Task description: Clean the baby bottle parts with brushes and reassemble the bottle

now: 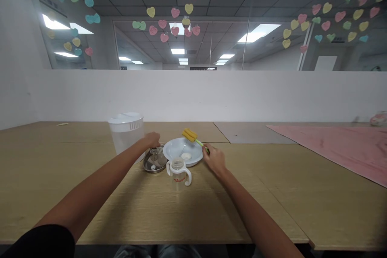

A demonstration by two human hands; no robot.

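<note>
A bottle brush with a yellow sponge head and green handle is gripped in my right hand, its head over the far rim of a white bowl. A small white ring-shaped piece sits in the bowl. My left hand is at the far side of a round metal tray, fingers curled down; what they hold is hidden. Small clear and white parts lie in the tray. In front of the bowl stands a clear baby bottle with white handles and an uncovered neck.
A translucent white bucket stands left, behind my left forearm. The wooden table reaches a low white wall with glass above. A pink cloth covers the table's right side. A thin pale strip lies far left.
</note>
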